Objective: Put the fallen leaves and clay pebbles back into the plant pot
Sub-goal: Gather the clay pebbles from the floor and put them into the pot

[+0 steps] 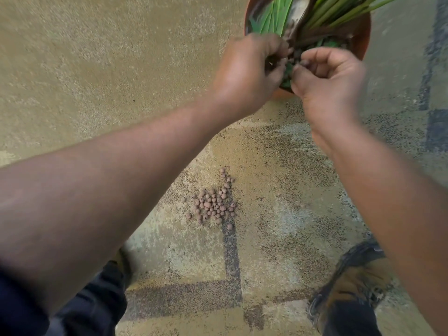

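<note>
I have both hands over the near rim of the round terracotta-coloured plant pot (361,42) at the far right. My left hand (244,73) and right hand (329,78) are curled, fingers (278,66) clenched loosely around a few small brown clay pebbles; motion blur hides how many. A pile of round reddish-brown clay pebbles (213,204) lies on the mottled tan carpet floor (97,69), near me. I judge them light, hard and rolling, best scooped in cupped palms.
</note>
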